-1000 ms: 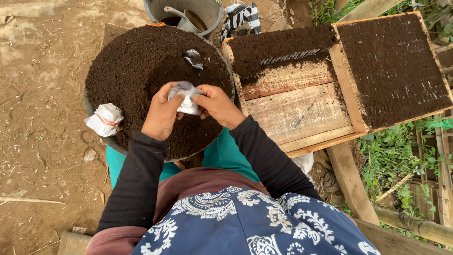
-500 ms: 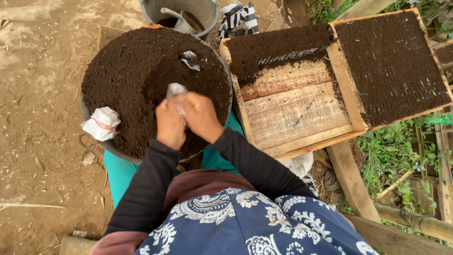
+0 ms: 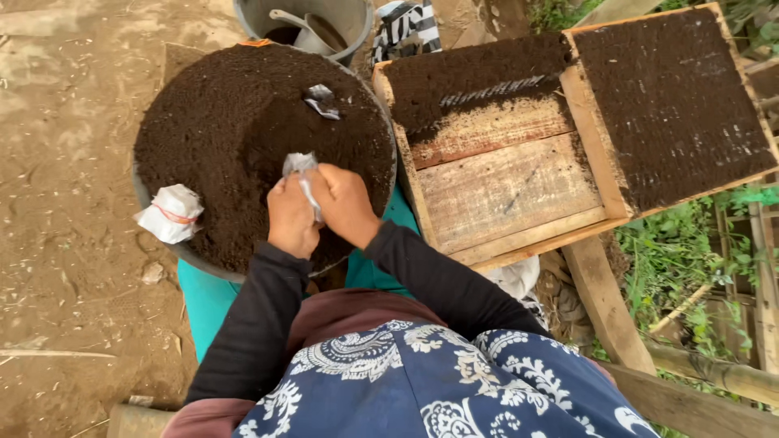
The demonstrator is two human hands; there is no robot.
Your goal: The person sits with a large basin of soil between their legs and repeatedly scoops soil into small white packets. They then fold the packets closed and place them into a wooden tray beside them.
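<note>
A person in long black sleeves and a blue patterned garment leans over a wide round basin (image 3: 154, 207) heaped with dark soil (image 3: 235, 122). Both hands meet over the near side of the basin, just above the soil. The left hand (image 3: 292, 217) and the right hand (image 3: 345, 203) press close together, and their fingers are curled tight around a small crumpled white plastic bag (image 3: 300, 166), which pokes up between them toward the basin's middle.

On the basin's left rim lies a white bundle of bags (image 3: 170, 213) tied with a red band. Farther across the soil, toward the basin's far side, rests a small grey scrap of plastic (image 3: 320, 100). Beyond the far rim stands a grey bucket (image 3: 357, 16) with a scoop (image 3: 304, 32) inside it.

Just to the right of the basin, touching its edge, sits a wooden tray (image 3: 503, 178); its far end holds dark soil, its near end shows bare planks. Beside that, farther right again, a second wooden tray (image 3: 673, 97) is filled level with soil. Under the basin, on the person's side, a teal stool (image 3: 207, 296) shows. Bare dirt ground (image 3: 65, 146) spreads to the basin's left.
</note>
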